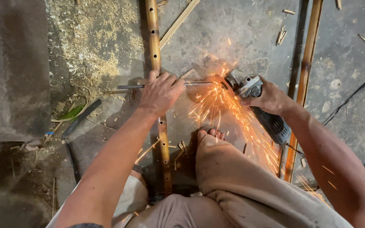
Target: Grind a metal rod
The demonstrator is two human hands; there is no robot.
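Observation:
My left hand [160,92] presses a thin metal rod [130,86] down across a bamboo pole [153,38] that has holes drilled along it. An angle grinder [250,90] is gripped in my right hand [270,99], its disc touching the rod's right end. Orange sparks [224,109] spray from the contact point toward me, over my bare foot [210,137] on the floor.
A second bamboo pole [306,67] lies at the right. The grinder's black cable [351,95] crosses the concrete floor. Sawdust [93,38] is piled at the upper left, with a flat wood strip [178,23] and small offcuts [280,36] nearby. A dark tool [80,117] lies left.

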